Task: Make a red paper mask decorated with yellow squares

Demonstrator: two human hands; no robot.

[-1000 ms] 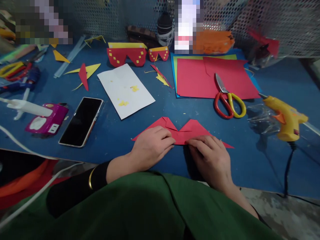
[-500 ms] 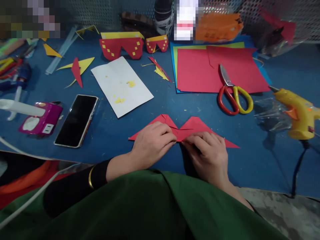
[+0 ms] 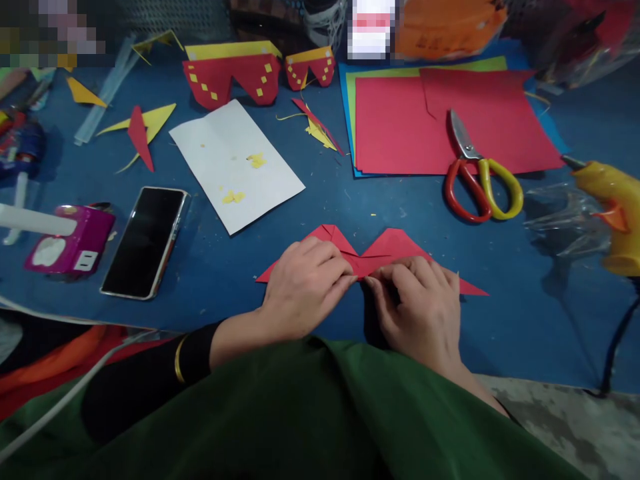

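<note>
A folded red paper piece (image 3: 395,241) with two peaks and pointed ends lies near the table's front edge, creases showing around its middle. My left hand (image 3: 307,283) covers its left half, thumb and fingers pinching the lower edge close to the centre. On the other side of the centre, my right hand (image 3: 420,303) pinches the same lower edge with curled fingers. Both hands are closed, their fingertips nearly meeting. Parts of the paper beneath the hands are hidden.
Scissors (image 3: 467,173) rest on stacked red sheets (image 3: 395,133). At right is a yellow glue gun (image 3: 620,220); at left, a phone (image 3: 145,243) and a purple device (image 3: 75,240). Beyond the white card (image 3: 235,170) stand red paper masks (image 3: 205,80) with yellow squares.
The view has shifted slightly, so objects at the back appear higher and more spread. Both hands keep their pinch on the red paper, with only slight finger movement.
</note>
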